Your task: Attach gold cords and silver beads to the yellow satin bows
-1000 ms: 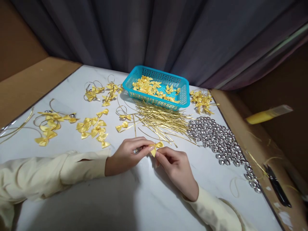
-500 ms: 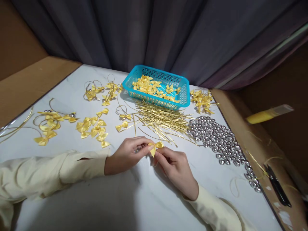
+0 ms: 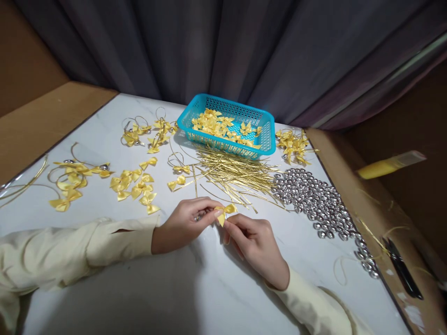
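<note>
A yellow satin ribbon bow (image 3: 228, 209) is pinched between the thumb and fingers of my left hand (image 3: 190, 221), its tail hanging down. Just below and to the right of the bow, the thumb and forefinger of my right hand (image 3: 253, 239) are pressed together. Whatever lies between those right fingertips is too small to make out. A bit of shiny silver shows beneath my left fingers, mostly hidden. Beyond my hands lies a pile of gold cord pieces (image 3: 237, 172).
A blue plastic basket (image 3: 270, 135) of yellow bows stands at the back. Loose bows (image 3: 141, 186) and looped ones (image 3: 70, 181) lie left. Silver beads (image 3: 314, 197) spread to the right. Black-handled scissors (image 3: 403, 270) and a yellow tube (image 3: 380, 167) are at the right edge.
My right fingertips have moved slightly down and away from the bow. The left hand keeps its hold with hardly any movement.
</note>
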Action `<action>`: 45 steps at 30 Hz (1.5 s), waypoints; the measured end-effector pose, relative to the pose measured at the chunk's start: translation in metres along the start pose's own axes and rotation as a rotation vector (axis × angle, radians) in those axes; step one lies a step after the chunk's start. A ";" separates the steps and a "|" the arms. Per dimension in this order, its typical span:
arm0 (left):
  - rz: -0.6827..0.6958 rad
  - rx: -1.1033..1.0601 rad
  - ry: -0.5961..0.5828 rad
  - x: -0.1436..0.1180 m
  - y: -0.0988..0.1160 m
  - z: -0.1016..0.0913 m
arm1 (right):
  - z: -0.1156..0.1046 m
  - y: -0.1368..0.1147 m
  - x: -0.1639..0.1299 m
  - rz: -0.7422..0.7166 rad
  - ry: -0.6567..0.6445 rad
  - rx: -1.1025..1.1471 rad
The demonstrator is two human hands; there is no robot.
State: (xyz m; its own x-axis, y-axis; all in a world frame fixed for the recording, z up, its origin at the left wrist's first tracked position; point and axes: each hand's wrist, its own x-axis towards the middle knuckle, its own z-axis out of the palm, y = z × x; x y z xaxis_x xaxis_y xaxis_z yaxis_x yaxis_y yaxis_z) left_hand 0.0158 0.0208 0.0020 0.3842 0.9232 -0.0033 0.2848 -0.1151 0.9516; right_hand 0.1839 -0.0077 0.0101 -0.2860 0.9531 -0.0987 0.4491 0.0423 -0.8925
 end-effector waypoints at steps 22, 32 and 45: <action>-0.193 -0.370 -0.046 0.012 -0.002 -0.004 | 0.003 0.004 0.001 -0.031 0.146 0.088; -0.244 -0.345 -0.092 0.015 0.001 -0.006 | -0.001 0.002 -0.001 -0.085 0.151 -0.121; -0.256 -0.402 -0.162 0.014 -0.002 -0.008 | -0.001 0.003 -0.001 -0.050 0.111 -0.099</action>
State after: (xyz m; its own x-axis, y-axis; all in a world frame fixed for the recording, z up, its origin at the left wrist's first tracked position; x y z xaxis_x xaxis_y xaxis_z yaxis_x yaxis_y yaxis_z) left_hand 0.0141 0.0371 0.0023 0.4871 0.8308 -0.2692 0.0390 0.2872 0.9571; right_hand 0.1860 -0.0080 0.0074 -0.2174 0.9761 -0.0008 0.5195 0.1150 -0.8467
